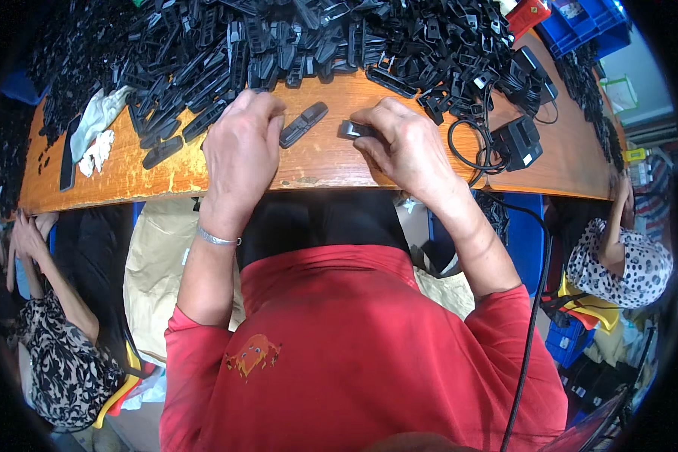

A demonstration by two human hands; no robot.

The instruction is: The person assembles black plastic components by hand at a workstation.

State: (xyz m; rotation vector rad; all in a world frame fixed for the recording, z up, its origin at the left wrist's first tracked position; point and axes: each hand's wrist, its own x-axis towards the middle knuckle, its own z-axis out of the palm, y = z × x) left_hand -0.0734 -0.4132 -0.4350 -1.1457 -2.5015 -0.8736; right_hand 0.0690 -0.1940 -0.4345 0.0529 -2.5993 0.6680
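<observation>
My right hand pinches a small black plastic piece between thumb and fingers, just above the wooden table. A light grey patch shows at the end of that piece. My left hand is curled at the near edge of a heap of black plastic parts. Its fingertips are turned away, so what they hold, if anything, is hidden. Between the two hands a long black plastic part with a raised middle lies slantwise on the wood. Another such part lies left of my left hand.
At left are white gloves and a dark flat bar. A black adapter-like box with a coiled cable sits at right; the cable hangs past the table edge. Blue crates stand far right. Co-workers sit on both sides.
</observation>
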